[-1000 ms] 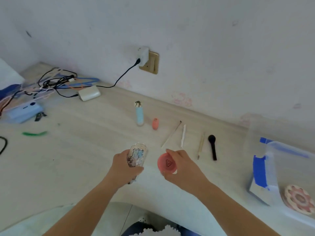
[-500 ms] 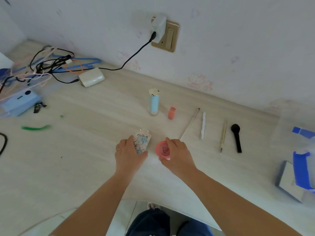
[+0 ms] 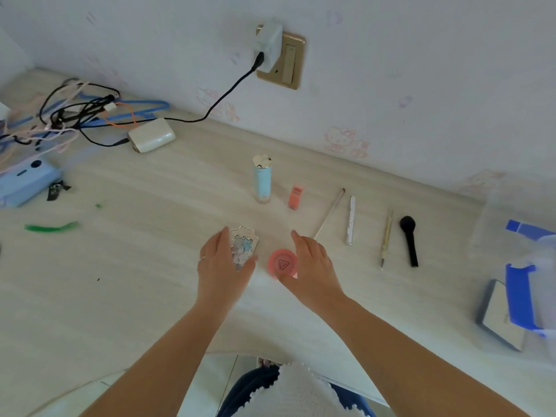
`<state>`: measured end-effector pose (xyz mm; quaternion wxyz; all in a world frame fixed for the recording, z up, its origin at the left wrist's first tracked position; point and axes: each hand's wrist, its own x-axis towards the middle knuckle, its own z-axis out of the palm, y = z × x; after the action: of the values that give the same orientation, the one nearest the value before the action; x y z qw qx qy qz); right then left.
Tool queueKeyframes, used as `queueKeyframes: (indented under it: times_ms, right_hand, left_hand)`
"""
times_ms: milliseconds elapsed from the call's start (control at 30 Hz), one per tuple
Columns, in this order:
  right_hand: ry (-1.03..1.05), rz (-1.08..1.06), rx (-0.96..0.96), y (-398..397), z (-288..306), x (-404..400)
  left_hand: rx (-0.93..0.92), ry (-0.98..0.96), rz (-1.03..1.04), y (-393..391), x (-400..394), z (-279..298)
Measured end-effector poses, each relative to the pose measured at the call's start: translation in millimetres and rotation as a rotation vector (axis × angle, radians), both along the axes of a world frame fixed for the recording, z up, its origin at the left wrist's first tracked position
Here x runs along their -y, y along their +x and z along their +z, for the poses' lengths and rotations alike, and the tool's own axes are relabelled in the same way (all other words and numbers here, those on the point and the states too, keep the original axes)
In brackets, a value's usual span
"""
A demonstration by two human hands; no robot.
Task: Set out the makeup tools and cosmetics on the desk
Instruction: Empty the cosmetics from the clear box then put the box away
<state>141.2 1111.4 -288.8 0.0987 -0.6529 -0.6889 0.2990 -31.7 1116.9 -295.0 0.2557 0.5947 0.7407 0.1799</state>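
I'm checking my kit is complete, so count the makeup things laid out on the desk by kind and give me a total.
Upright tubes: 2, blue tube, coral tube
Compacts at the hands: 2, patterned compact, pink round compact
Slim sticks or pencils: 3
Black brush: 1
Total: 8

Bare forearms, ring on left hand (image 3: 221,266), white knit top (image 3: 288,392), dark blue trousers (image 3: 243,389).

Setting: home, likely a bedroom. Pale wood-grain counter (image 3: 126,296) running along a wall (image 3: 421,55) showing faded cartoon-cat stickers (image 3: 340,139); charger (image 3: 267,45) sitting in a brass wall socket (image 3: 290,60); tangled cables (image 3: 75,115) lying beside scattered cosmetics (image 3: 262,182).
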Motion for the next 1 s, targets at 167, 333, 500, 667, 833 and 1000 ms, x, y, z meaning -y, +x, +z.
queueKeyframes:
  times_ms: [167, 333, 500, 667, 833, 1000]
  right_hand:
    - [0.126, -0.165, -0.251, 33, 42, 15]
    - [0.14, -0.382, -0.487, 92, 81, 42]
    - [0.214, -0.551, -0.557, 177, 115, 85]
    - [0.304, -0.699, -0.485, 294, 149, 131]
    - [0.137, -0.815, -0.504, 399, 147, 150]
    - [-0.201, -0.736, -0.416, 449, 116, 147]
  left_hand:
    - [0.491, -0.026, -0.135, 27, 2, 46]
    - [0.724, -0.089, -0.205, 93, 15, 89]
    - [0.802, -0.141, -0.369, 183, 38, 129]
    - [0.874, -0.268, -0.44, 277, 66, 156]
    - [0.941, -0.407, -0.453, 369, 82, 160]
    - [0.843, -0.602, -0.334, 439, 88, 130]
